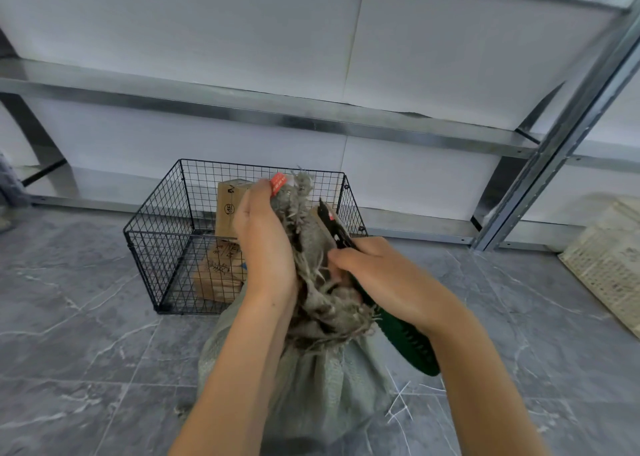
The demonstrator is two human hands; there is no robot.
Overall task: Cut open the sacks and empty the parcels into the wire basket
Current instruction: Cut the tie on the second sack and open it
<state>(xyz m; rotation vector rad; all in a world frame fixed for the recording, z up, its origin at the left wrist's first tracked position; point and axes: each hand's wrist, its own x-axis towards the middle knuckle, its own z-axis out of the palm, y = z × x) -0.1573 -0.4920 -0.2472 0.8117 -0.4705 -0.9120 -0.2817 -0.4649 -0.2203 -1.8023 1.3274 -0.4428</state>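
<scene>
Within left grip (pixel 265 244), sack neck (pixel 308 227).

The knife (pixel 408 341) is half hidden under the right hand (pixel 377 275); print on the parcels (pixel 228 210), perhaps lettering, blurs beyond reading.

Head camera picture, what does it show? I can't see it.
A left hand grips the frayed neck of a grey-green sack while the right hand holds a green-handled knife against it. Behind, a black wire basket holds cardboard parcels.
</scene>
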